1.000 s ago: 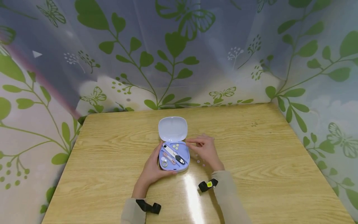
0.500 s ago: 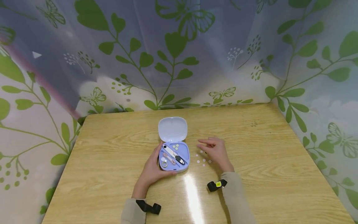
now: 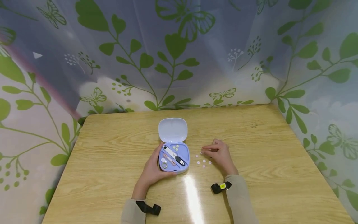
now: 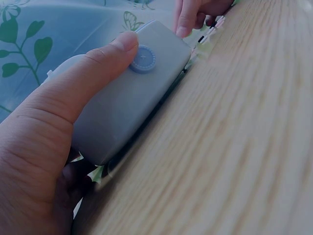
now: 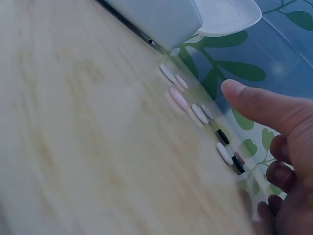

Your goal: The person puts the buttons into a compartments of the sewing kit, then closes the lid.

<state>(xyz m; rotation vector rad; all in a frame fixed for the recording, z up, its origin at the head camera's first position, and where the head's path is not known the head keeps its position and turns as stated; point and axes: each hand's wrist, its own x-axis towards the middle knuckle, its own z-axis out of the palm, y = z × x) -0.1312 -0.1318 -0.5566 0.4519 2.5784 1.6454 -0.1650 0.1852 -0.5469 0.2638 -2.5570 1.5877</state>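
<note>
My left hand (image 3: 152,168) grips the near left side of a lilac sewing box (image 3: 183,152), its lid (image 3: 172,129) standing up at the back. Thread snips (image 3: 174,155) with black ends, a slim pink tool (image 3: 169,159), a ring-like thimble (image 3: 164,164) and several pale buttons (image 3: 175,147) lie in the box. In the left wrist view the thumb presses the box front (image 4: 112,112) beside a round dial (image 4: 144,59). Loose buttons (image 3: 204,161) lie right of the box. My right hand (image 3: 221,156) hovers at them, thumb extended; I see nothing held.
The wooden table (image 3: 112,143) runs back to a leaf-printed curtain (image 3: 179,77). In the right wrist view, white, pink and black buttons (image 5: 178,99) lie on the tabletop between the box and my right hand.
My right hand has left the box's back right corner, moving right and toward me to the loose buttons. My left hand and the box stay in place.
</note>
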